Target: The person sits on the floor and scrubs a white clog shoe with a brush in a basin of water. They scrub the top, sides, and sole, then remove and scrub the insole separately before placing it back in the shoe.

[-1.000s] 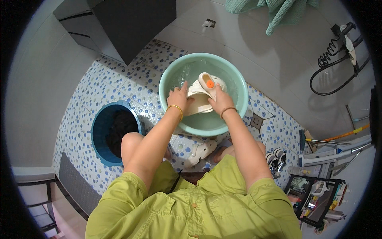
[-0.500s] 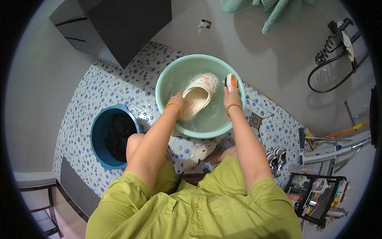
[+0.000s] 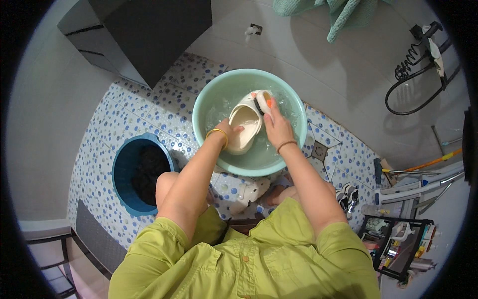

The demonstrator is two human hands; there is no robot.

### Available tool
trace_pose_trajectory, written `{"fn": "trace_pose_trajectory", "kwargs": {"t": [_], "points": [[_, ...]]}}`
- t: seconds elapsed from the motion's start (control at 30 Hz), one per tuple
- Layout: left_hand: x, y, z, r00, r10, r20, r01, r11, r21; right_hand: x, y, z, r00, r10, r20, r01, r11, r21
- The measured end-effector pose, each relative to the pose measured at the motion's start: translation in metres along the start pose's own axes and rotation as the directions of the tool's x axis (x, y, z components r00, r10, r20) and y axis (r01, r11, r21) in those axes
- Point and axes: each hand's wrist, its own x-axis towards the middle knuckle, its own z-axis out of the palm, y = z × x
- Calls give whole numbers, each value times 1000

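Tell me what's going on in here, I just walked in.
A person is handling a white clog in a green basin of water. Their left hand grips it near the heel, while the right hand holds a brush, its dark bristles against the upper near the toe. Another clog lies on the tiled floor between their feet, and a blue bucket with something dark inside stands to the left.

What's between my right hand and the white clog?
A white brush, held in your right hand, its dark bristles facing the clog; the head view shows it.
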Motion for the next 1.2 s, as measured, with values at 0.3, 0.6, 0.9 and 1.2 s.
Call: {"fn": "trace_pose_trajectory", "kwargs": {"t": [0.3,0.6,0.9,1.2], "points": [[-4,4,-4,1000,5,-31,-3,998,56,0,4,8,997,27,70,-30,999,44],[-24,26,6,817,351,-458,-247,930,272,-23,-2,5,971,-230,66,236,967,-101],[-39,24,3,791,378,-481,-298,925,237,-37,-39,-2,984,-100,150,123,981,-152],[-32,18,6,790,285,-542,-270,957,108,-25,-5,-7,997,-50,54,53,997,-58]]}}
